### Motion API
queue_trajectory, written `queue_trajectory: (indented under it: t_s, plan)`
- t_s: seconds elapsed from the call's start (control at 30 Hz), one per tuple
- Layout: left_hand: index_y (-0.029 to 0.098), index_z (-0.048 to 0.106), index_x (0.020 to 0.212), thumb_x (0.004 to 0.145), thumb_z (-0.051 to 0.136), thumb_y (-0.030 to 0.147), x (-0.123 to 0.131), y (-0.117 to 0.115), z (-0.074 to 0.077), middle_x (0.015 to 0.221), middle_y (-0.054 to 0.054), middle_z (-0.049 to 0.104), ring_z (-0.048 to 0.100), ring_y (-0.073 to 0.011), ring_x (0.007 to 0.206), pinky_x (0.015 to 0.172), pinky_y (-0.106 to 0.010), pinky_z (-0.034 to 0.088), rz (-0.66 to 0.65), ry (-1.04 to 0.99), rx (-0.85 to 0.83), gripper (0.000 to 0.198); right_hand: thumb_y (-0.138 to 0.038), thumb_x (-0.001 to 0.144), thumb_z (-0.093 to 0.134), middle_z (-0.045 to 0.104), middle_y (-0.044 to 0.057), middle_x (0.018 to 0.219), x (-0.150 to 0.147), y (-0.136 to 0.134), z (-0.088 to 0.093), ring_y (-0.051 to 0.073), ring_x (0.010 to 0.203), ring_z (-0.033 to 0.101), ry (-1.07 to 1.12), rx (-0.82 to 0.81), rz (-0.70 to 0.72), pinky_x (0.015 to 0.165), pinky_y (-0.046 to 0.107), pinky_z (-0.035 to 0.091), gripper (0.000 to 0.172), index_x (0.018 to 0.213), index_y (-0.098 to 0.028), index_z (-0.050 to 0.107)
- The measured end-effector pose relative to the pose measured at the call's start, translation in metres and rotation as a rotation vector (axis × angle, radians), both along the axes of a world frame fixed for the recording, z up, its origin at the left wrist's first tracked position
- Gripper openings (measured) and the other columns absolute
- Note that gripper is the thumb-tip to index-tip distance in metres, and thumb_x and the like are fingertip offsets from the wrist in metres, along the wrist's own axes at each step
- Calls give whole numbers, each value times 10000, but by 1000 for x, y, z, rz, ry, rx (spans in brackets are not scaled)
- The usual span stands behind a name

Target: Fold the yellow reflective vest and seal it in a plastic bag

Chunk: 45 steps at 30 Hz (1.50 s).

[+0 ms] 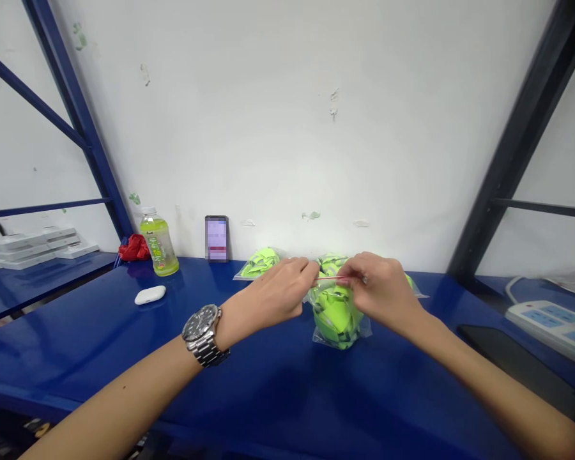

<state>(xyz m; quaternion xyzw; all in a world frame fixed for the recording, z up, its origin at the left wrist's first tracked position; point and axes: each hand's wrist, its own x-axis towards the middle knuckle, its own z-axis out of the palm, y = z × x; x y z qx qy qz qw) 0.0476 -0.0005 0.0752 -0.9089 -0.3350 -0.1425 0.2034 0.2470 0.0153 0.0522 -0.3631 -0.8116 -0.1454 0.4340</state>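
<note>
A clear plastic bag (pixel 338 319) stuffed with neon green pieces stands on the blue shelf surface (pixel 268 390). My left hand (pixel 275 294), with a metal watch on its wrist, and my right hand (pixel 378 287) pinch the top of this bag from either side, along its red zip strip. Both hands' fingers are closed on the bag's mouth. Another filled bag of green pieces (pixel 261 262) lies flat behind my left hand, and more green bags are partly hidden behind my right hand.
A green drink bottle (pixel 158 243), a red crumpled item (pixel 134 248), a phone (pixel 216 238) leaning on the wall and a white earbud case (pixel 150 294) sit at the left. White boxes (pixel 33 246) lie far left. A power strip (pixel 551 322) lies at right.
</note>
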Motion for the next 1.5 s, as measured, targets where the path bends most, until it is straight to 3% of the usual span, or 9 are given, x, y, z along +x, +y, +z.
queue_trajectory:
  t_s: [0.2,0.53,0.67,0.77,0.83,0.97,1.2,1.33,1.5]
  plan:
    - [164,389,864,588,383,-71,-6,3,-13,854,-66,491,413,-154,680,581,-271,335,39,-21,33,362,-132,801,554,657,50,756,20,-8,8,182,703,600,-39,-45,73,613,286,450,100,795,-184,639]
    - [141,452,875,687,395,-56,-9,-3,-10,855,-70,502,421,-148,670,585,-268,358,30,-13,3,277,-22,674,446,569,14,573,27,-6,-8,142,498,508,-49,143,-65,449,253,343,189,626,-197,498]
    - [139,518,1005,960,394,253,-16,-2,-6,919,-86,560,504,-196,841,779,-340,423,-45,-110,2,175,-58,752,456,561,12,588,24,-13,-6,142,511,503,-57,100,-18,462,258,348,180,663,-199,522]
    - [167,461,1235,856,546,561,-13,-8,-4,1160,-131,555,507,-262,1071,915,-406,406,-128,-176,-80,552,-77,785,457,555,11,596,13,-25,-1,132,512,486,-47,74,55,473,255,356,189,668,-200,540]
    - [172,425,1283,763,617,630,-7,-17,-3,1141,-132,578,542,-268,1047,854,-382,444,-153,-173,-213,719,-82,800,457,537,9,581,3,-36,2,128,510,469,-46,68,125,481,257,358,202,664,-196,555]
    - [177,526,1125,783,652,432,-8,-33,-1,800,-36,612,578,-184,701,595,-280,434,-72,-101,-465,444,-123,831,530,557,6,600,-9,-51,9,132,548,496,-49,7,280,519,264,383,140,737,-187,611]
    - [181,302,1412,863,548,466,-97,-23,0,778,-19,625,566,-157,594,532,-261,438,222,-230,-300,666,-220,875,544,665,27,732,-4,-16,6,143,630,589,65,-236,227,597,264,442,127,804,-187,644]
    - [188,240,1446,920,474,424,-162,-5,-32,1419,-173,418,470,-307,1251,1001,-443,431,290,-224,66,622,-209,892,484,649,72,796,-37,21,-13,184,732,596,-233,-287,111,677,302,444,169,863,-158,643]
    - [222,273,1452,877,536,491,-189,-12,-71,1461,-159,381,415,-342,1312,1044,-485,417,298,-126,-26,687,-285,864,537,579,185,1162,-98,47,-41,312,1057,520,-511,-162,-39,851,420,416,321,1156,-154,557]
